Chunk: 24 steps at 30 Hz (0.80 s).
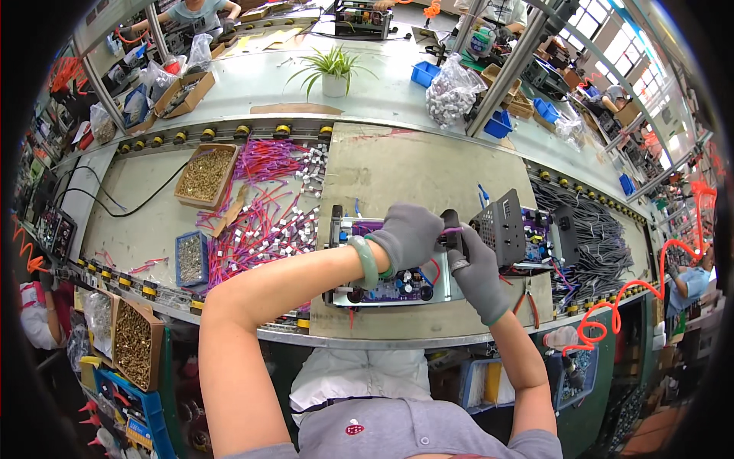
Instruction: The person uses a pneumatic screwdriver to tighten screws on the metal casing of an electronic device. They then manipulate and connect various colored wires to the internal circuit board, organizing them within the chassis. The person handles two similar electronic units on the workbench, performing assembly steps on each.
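Note:
Both my hands wear grey gloves and are over an open device chassis (pixel 359 300) holding a purple circuit board (pixel 394 289). My left hand (pixel 413 236) is closed above the chassis; its fingertips are turned away and what they grip is hidden. Between my hands shows a short purple wire (pixel 451 229), pinched by the fingers of my right hand (pixel 482 277). The wire crosses in front of a black end panel (pixel 451 217). Just right of my right hand stands a second chassis with a perforated dark grey panel (pixel 498 233) and a purple board.
White-tipped purple and red wire leads (pixel 260 241) are heaped at left, beside a brass-parts box (pixel 206 176) and a blue screw bin (pixel 191 258). Red-handled pliers (pixel 527 302) lie right, near black cables (pixel 600 237). An orange coiled hose (pixel 612 310) hangs there. Other people work beyond.

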{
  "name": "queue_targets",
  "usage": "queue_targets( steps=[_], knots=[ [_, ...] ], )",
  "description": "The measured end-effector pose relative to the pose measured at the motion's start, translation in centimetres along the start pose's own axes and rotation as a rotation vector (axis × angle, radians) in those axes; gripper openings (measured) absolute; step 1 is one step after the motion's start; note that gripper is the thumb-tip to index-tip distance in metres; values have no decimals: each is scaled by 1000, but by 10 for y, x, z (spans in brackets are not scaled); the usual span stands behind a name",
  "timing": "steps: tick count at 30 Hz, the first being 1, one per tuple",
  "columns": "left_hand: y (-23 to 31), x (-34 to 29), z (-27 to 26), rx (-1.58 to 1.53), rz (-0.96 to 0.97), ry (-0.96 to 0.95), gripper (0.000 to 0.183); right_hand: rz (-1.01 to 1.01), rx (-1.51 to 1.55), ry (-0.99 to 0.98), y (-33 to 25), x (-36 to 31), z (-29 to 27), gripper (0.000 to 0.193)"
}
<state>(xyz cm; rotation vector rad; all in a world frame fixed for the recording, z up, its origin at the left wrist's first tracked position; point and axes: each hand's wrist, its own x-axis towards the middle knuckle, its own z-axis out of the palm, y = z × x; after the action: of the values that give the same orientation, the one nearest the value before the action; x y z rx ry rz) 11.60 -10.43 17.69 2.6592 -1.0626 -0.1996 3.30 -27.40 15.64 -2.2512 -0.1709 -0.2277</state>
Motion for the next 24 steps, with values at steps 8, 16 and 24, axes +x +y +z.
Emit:
queue_targets(
  steps=[8,16,24],
  knots=[
    [-3,9,-9,-35,-30,-143,21,-22,5,-32,-8,4,-5,43],
    [1,-11,-5,-77,-132,-15,19,-29,60,-1,2,4,-1,45],
    [-1,-2,-2,-100,-47,-7,17,-29,39,47,2,1,4,47]
  ],
)
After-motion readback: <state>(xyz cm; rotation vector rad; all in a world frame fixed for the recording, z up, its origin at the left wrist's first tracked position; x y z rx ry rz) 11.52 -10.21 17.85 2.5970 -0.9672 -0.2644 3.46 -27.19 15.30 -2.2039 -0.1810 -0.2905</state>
